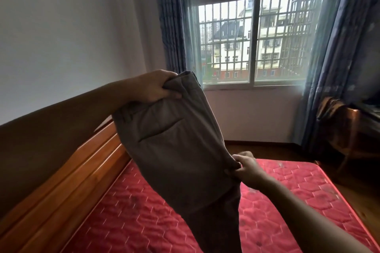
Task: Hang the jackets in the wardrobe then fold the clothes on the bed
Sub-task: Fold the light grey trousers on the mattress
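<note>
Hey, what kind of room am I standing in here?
A bedroom, most likely: a red quilted mattress in a wooden bed frame, blue curtains beside a barred window, and grey trousers held up by the left hand and right hand.

bare forearms to the frame edge — bare hands (153, 86) (249, 169)

One head-worn camera looks forward across the bed (287, 187) toward the window (255, 33), close behind raised arms.
</note>
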Demonstrator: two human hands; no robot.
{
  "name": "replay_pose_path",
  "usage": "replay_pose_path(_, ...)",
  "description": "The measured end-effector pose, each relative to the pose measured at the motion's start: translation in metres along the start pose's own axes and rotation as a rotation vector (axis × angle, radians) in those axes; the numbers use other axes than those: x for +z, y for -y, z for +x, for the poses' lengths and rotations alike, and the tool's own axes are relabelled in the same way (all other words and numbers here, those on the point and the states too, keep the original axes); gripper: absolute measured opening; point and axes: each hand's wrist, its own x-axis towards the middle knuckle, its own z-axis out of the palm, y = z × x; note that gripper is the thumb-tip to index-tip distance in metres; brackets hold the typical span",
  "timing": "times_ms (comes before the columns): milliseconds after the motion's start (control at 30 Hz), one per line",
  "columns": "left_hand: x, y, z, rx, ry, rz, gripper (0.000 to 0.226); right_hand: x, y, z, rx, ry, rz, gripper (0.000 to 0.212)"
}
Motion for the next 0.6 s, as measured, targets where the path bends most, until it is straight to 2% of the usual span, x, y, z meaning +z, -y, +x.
replay_pose_path(33,0.003,-0.003,0.002,0.004,0.010,-0.003,0.023,-0.005,0.014,0.001,-0.020,0.042,-0.021,0.028)
replay_pose_path(133,0.008,-0.015,0.007,0.015,0.052,0.009,0.027,-0.022,0.075,0.005,-0.215,0.135,0.360,0.051)
replay_pose_path(200,0.009,-0.022,0.009,0.011,0.093,0.020,0.027,-0.034,0.113,0.014,-0.317,0.085,0.402,0.047)
replay_pose_path(300,0.008,-0.027,0.007,0.020,0.114,0.032,0.028,-0.042,0.142,0.021,-0.440,0.029,0.277,0.025)
replay_pose_path(400,0.008,-0.032,0.001,0.035,0.057,0.017,0.036,-0.039,0.147,0.023,-0.449,-0.005,0.290,0.021)
replay_pose_path(500,0.009,-0.035,0.002,0.073,-0.020,0.055,0.029,-0.034,0.147,0.025,-0.465,-0.023,0.350,0.020)
replay_pose_path(600,0.004,-0.033,0.003,0.079,-0.025,0.065,0.024,-0.025,0.127,0.023,-0.409,0.084,0.314,0.017)
